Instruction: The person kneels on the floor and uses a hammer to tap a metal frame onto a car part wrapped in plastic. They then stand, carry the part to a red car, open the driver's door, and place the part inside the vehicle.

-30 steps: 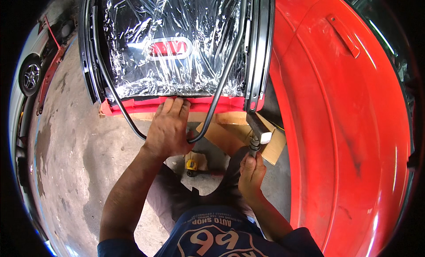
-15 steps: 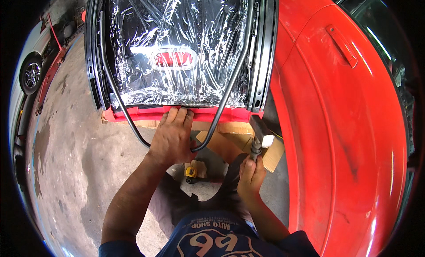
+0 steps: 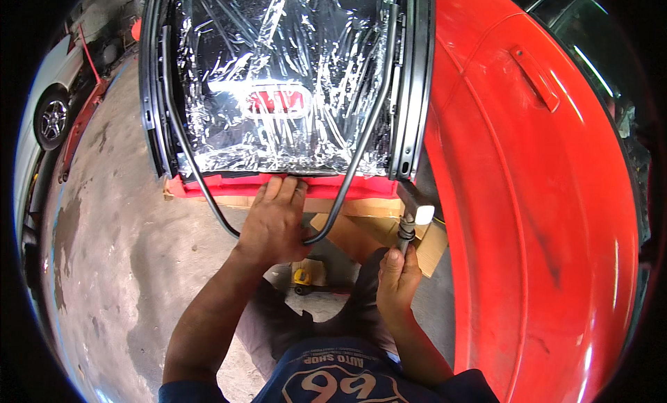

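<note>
1. the right grip (image 3: 398, 278) is wrapped around the handle of a hammer (image 3: 412, 198), pinching it with the thumb laid along it.
2. the hammer is at the near right corner of the film-covered panel (image 3: 278, 139), above some cardboard (image 3: 432, 249); whether its head touches the corner, i can't tell.
3. the left grip (image 3: 274, 226) has its fingers side by side over the red strip (image 3: 372, 187) on the panel's near edge; the underside is hidden, so i can't tell whether it pinches.
4. to work well here, i'd brace the panel with the left grip, keep the right wrist loose and use short, light strokes, minding the bent dark bar (image 3: 346, 181) and the red car body (image 3: 528, 194) close by.
5. the hammer's long axis runs along its handle, away from the person and slightly rightward; the head lies across it, pale face pointing back and right, dark end toward the corner.
</note>
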Available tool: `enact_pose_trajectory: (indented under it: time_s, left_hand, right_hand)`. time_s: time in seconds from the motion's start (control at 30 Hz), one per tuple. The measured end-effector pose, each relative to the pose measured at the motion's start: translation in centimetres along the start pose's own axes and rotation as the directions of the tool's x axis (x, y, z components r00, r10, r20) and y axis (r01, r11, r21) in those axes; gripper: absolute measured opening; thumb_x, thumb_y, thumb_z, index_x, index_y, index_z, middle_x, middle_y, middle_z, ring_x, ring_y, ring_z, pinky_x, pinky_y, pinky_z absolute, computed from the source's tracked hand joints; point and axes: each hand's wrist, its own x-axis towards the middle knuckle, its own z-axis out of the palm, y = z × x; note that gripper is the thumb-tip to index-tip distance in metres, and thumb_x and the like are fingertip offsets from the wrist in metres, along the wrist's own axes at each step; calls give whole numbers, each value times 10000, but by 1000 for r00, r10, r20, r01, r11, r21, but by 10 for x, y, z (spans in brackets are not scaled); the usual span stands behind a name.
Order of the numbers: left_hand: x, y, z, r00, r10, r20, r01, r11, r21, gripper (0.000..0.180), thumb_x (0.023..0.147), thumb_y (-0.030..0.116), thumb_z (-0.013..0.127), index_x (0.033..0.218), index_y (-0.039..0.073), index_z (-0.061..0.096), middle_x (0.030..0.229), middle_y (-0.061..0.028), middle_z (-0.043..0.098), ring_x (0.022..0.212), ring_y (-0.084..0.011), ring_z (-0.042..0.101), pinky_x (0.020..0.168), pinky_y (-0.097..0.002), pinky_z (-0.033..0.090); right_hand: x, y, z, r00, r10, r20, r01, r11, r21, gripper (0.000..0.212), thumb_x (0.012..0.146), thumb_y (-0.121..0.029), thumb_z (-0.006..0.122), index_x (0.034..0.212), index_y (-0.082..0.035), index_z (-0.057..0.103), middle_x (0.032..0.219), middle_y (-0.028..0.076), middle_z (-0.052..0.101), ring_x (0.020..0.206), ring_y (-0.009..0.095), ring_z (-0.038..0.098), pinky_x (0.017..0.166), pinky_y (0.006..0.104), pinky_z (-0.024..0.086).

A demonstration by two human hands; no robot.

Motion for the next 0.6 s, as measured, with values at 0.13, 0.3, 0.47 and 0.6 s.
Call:
enact_pose_trajectory:
  time_s: [0.13, 0.3, 0.47, 0.6]
  left_hand:
    - [0, 0, -3, 1000, -5, 21, 4, 1000, 8, 808, 654, 230, 807, 1341, -107, 549, 1313, -225, 534, 1233, -368, 511, 1100, -471, 428]
    - [2, 1, -3, 999, -14, 49, 14, 1000, 1, 824, 646, 229, 818, 1344, -113, 548, 1305, -219, 539, 1229, -364, 513, 1092, -465, 435]
    - [1, 0, -4, 1000, -3, 17, 2, 1000, 14, 828, 644, 239, 823, 1343, -114, 552, 1287, -216, 548, 1227, -364, 514, 1091, -459, 436]
    - [1, 1, -4, 1000, -1, 19, 1, 1000, 18, 818, 650, 240, 817, 1340, -116, 557, 1288, -219, 549, 1228, -365, 516, 1093, -457, 437]
  right_hand:
    - [-4, -6, 1, 998, 27, 50, -29, 998, 47, 280, 1067, -237, 581, 1068, 42, 591, 716, 90, 573, 640, 193, 549, 593, 362, 450]
    - [-5, -11, -1, 1000, -8, 30, 9, 1000, -9, 266, 1065, -228, 591, 1024, 34, 581, 700, 82, 564, 617, 166, 539, 567, 350, 433]
    - [2, -11, 3, 999, -6, 36, 6, 1000, 9, 247, 1060, -210, 591, 1019, 34, 580, 696, 89, 565, 613, 189, 550, 566, 360, 434]
    - [1, -14, 2, 994, -107, 5, 107, 992, -60, 287, 1070, -245, 589, 1003, 34, 572, 692, 95, 557, 607, 184, 540, 551, 366, 423]
